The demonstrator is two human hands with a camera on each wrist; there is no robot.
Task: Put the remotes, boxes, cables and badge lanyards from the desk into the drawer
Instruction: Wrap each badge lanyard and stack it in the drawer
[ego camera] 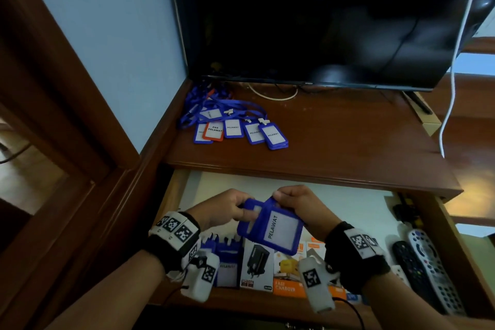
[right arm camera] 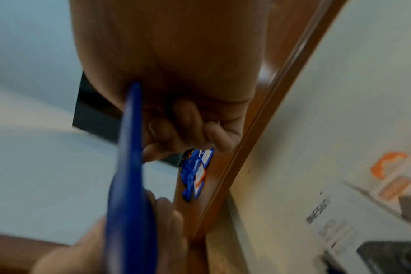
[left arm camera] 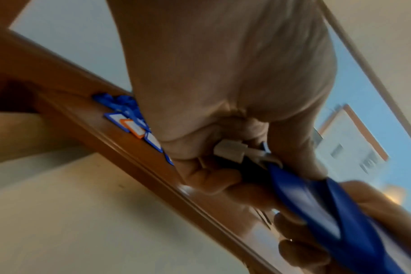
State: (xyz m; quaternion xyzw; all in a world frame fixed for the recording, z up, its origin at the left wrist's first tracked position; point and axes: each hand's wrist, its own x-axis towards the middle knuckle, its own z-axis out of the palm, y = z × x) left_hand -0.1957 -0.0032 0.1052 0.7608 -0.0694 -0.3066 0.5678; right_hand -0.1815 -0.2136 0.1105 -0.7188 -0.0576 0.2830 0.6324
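Observation:
Both hands hold blue "PELAWAT" badge holders (ego camera: 278,230) above the open drawer (ego camera: 375,206). My left hand (ego camera: 235,209) grips the left holder and its white clip (left arm camera: 232,153). My right hand (ego camera: 289,197) pinches the top of the front holder (right arm camera: 129,166). Several more badges with blue lanyards (ego camera: 230,123), one orange-framed, lie on the desk (ego camera: 334,142) at the back left. In the drawer stand more blue badges (ego camera: 227,262), charger boxes (ego camera: 257,268) and, at the right, remotes (ego camera: 428,268).
A black TV (ego camera: 321,16) stands at the back of the desk, with a white cable (ego camera: 452,83) hanging down at its right and another cable (ego camera: 273,95) under it. A brown wooden frame (ego camera: 67,115) runs along the left.

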